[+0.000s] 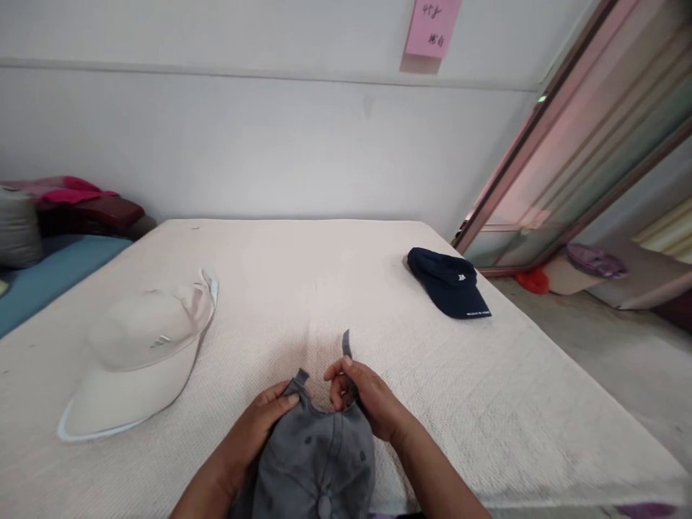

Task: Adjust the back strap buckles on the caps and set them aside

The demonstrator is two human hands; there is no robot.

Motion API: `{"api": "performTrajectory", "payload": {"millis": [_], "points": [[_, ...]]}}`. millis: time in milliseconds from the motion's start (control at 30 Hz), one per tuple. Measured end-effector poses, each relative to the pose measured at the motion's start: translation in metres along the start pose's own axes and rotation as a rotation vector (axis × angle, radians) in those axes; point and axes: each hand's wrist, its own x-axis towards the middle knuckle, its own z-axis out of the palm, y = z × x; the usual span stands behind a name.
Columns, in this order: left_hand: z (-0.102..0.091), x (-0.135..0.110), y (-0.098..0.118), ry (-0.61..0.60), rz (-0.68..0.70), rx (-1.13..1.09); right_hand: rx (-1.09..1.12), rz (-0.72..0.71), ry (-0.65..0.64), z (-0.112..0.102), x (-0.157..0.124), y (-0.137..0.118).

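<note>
A grey baseball cap [318, 461] is held low in front of me, its rear opening facing away and its two strap ends apart. My left hand [264, 418] is closed on the cap's left edge, beside the short strap end with the buckle [301, 376]. In my right hand [367, 393], the longer strap [347, 344] is pinched, with its free tip pointing up past the fingers. To the left lies a cream cap [140, 339] with a small striped logo. A navy cap [446, 277] with white lettering rests at the right. The grey cap's brim is out of sight.
All of this is on a table with a cream textured cover [303, 267], against a white wall [243, 144]. A pink note [432, 29] is stuck on the wall. Sliding glass doors [540, 194] stand at the right. A grey cushion [19, 227] is at the far left.
</note>
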Motion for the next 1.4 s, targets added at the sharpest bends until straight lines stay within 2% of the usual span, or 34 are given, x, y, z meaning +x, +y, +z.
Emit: {"api": "performTrajectory", "payload": {"millis": [67,167,233,300,400,500,633,767,933,1133,1300,1400], "points": [[-0.001,0.005,-0.004,-0.004,-0.009,0.002,-0.017,-0.045,0.053,-0.002,0.001,0.001],[0.001,0.008,-0.008,0.092,0.012,0.002,0.019,-0.101,0.101,-0.003,0.004,0.002],[0.005,0.007,-0.007,0.117,0.029,0.016,0.051,-0.091,0.136,-0.003,0.006,0.001],[0.008,0.005,-0.006,0.094,0.051,0.043,0.066,-0.061,0.161,0.000,0.007,0.001],[0.011,0.002,-0.007,0.057,0.086,0.055,0.038,-0.044,0.136,0.005,0.009,0.003],[0.011,0.004,-0.013,0.085,0.087,0.064,-0.026,-0.036,0.070,0.011,0.010,0.007],[0.010,0.009,-0.021,0.053,0.144,0.214,-0.131,-0.044,-0.043,0.014,0.011,0.013],[0.010,0.009,-0.023,0.074,0.206,0.334,-0.153,-0.034,-0.048,0.014,0.012,0.017],[0.012,0.007,-0.020,0.055,0.199,0.257,-0.151,-0.058,-0.047,0.015,0.011,0.015],[0.010,0.007,-0.015,0.150,0.171,0.168,-0.151,-0.087,0.061,0.011,0.008,0.008],[0.010,0.006,-0.014,0.168,0.142,0.049,-0.192,-0.115,-0.039,0.007,0.008,0.004],[0.007,0.007,-0.016,0.177,0.153,0.027,-0.102,-0.125,-0.010,0.006,0.009,0.000]]}}
